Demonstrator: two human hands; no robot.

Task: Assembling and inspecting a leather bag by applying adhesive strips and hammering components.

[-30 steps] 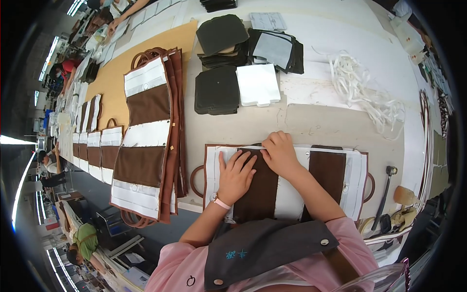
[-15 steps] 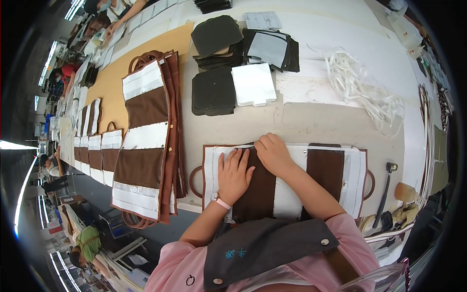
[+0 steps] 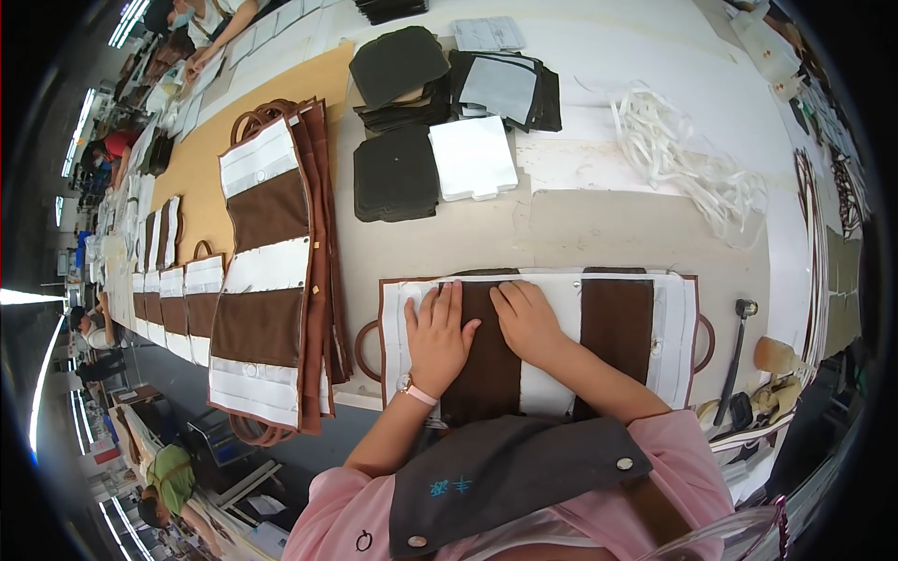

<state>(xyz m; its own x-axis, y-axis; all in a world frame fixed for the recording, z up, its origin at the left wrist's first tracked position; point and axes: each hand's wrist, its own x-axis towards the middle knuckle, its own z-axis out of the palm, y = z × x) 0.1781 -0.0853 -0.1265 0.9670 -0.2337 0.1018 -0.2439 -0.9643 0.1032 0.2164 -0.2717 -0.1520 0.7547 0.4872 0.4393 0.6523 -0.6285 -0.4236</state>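
Observation:
A bag piece [image 3: 548, 388] with brown and white bands lies on the table before me, a brown handle at each short end. My left hand [image 3: 440, 337] rests flat on it near the far edge, fingers stretched over a white and a brown band. To its right, my right hand [image 3: 529, 325] lies on the same piece, fingers stretched out toward the far edge across the brown band. Neither hand grips anything. A narrow white strip [image 3: 622, 273] runs along the far edge, right of my hands.
A stack of similar bag pieces [image 3: 269, 266] stands at the left. Beyond lie dark panels [image 3: 396, 178], white panels [image 3: 473, 157] and tangled white tape [image 3: 655, 136]. A hammer [image 3: 732, 360] and a jar [image 3: 774, 355] are at the right. Other people work at the far left.
My right hand has come back from the far edge, its bent fingers now laid out on the piece. The left hand stays flat in nearly the same place. The whole view has shifted slightly.

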